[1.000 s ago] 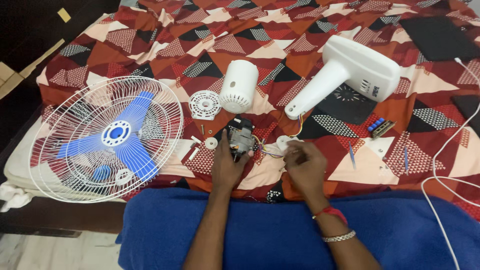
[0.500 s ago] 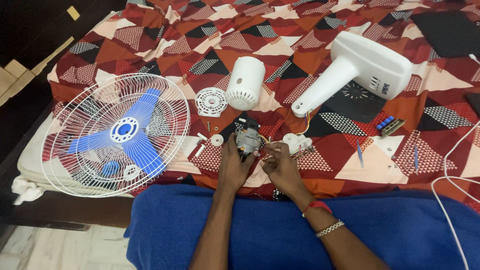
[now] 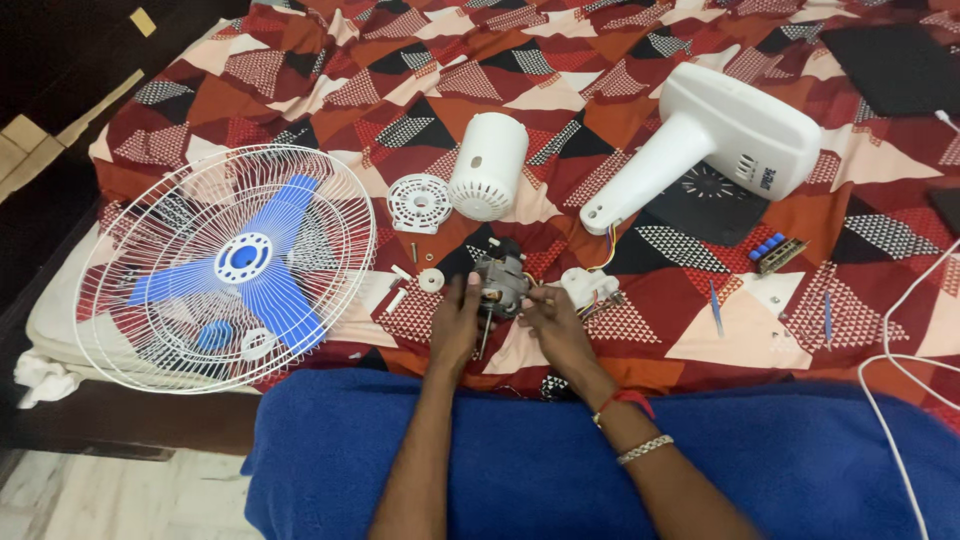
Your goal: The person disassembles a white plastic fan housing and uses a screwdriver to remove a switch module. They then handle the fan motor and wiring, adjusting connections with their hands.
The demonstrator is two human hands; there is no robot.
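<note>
The motor (image 3: 500,283) sits on the patterned bedspread (image 3: 640,70) of a bed, just in front of the person, held between both hands. In the head view, the left hand (image 3: 456,325) closes its fingers (image 3: 462,290) on the motor's left side, and the right hand (image 3: 555,325) closes its fingers (image 3: 530,297) on the motor's right side. A thin shaft (image 3: 484,335) points down from the motor toward the person, between the two hands. Coloured wires (image 3: 604,252) run from near the motor up to the neck of the white fan stand (image 3: 720,140), which lies on its side well to the upper right. A small white part (image 3: 588,286) lies just right of the right hand. Above the motor lies the white motor cover (image 3: 488,165), and beside it, to the left, a round white vented plate (image 3: 418,201). A small white knob (image 3: 431,280) lies just left of the motor. At far left rests the white wire grille (image 3: 130,330) with the blue blade (image 3: 245,260) inside it. A blue blanket (image 3: 560,460) lies under both forearms. To the right lie a switch block with blue buttons (image 3: 772,250) and a white cable (image 3: 900,360).
</note>
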